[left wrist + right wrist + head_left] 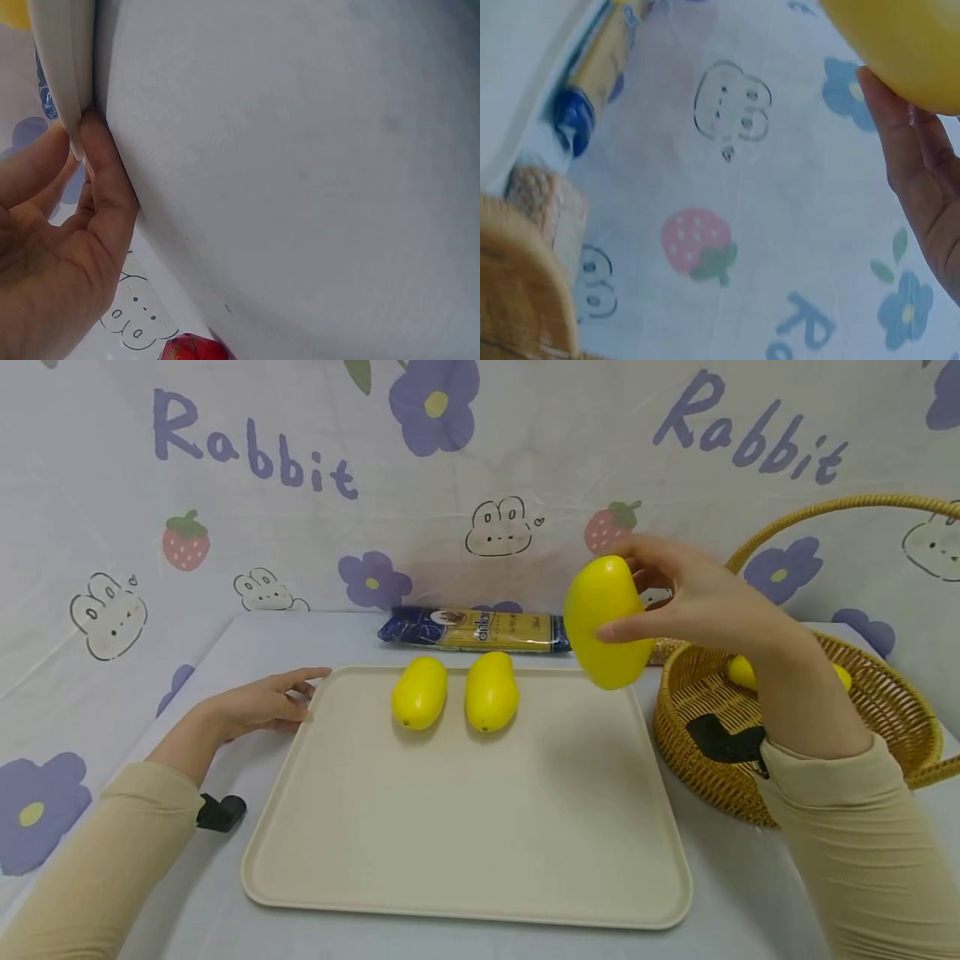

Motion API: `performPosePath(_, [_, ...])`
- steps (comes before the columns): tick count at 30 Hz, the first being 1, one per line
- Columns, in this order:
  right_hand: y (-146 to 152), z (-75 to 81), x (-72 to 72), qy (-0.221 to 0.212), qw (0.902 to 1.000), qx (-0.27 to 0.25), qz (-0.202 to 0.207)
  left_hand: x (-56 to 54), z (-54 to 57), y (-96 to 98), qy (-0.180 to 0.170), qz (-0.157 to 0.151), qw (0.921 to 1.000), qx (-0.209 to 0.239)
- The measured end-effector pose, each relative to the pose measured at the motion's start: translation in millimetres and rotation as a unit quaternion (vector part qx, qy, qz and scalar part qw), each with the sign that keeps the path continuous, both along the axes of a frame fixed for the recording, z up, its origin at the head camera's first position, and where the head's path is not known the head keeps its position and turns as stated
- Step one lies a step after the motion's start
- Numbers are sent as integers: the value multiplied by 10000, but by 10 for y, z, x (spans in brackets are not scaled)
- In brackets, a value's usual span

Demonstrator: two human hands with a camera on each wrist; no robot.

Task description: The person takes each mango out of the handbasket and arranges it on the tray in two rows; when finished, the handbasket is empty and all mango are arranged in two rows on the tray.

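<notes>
My right hand (697, 597) grips a yellow mango (596, 597) by its side, thumb in front, and holds it up above the tray's far right corner. In the right wrist view the fingers touch the underside of that mango (907, 45). Two more mangoes, one on the left (420, 693) and one beside it (492, 693), lie apart near the far edge of the cream tray (465, 827). At the tray's far left corner, my left hand (262, 703) pinches the rim; the left wrist view shows thumb and fingers on either side of the tray edge (64, 60).
A wicker basket (697, 768) with a tall handle stands right of the tray, with yellow fruit (742, 672) inside. Behind the tray lies a blue and yellow packet (510, 631). A clear bag of small beige pieces (536, 191) sits beside it. A red object (195, 349) shows near my left hand.
</notes>
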State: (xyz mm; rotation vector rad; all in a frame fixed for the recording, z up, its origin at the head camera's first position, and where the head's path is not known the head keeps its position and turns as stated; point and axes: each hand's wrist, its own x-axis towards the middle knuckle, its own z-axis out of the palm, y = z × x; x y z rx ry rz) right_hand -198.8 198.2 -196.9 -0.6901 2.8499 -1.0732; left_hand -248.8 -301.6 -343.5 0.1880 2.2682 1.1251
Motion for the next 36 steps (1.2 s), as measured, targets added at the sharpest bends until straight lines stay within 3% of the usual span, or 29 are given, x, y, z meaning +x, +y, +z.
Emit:
performPosePath(11, [-491, -225, 15, -447, 9974, -360, 433, -4, 14, 12, 18, -12, 10000, 34])
performPosePath(17, [-735, -417, 13, -704, 9955, -448, 455, -3, 7, 13, 18, 7, 10000, -5])
performPosePath(25, [-988, -654, 4, -1571, 9789, -1109, 692, -3, 0, 9, 1, -18, 10000, 39])
performPosePath(36, [-1291, -881, 75, -2519, 9592, -1154, 568, -1, -1, -1, -29, -1, 10000, 54])
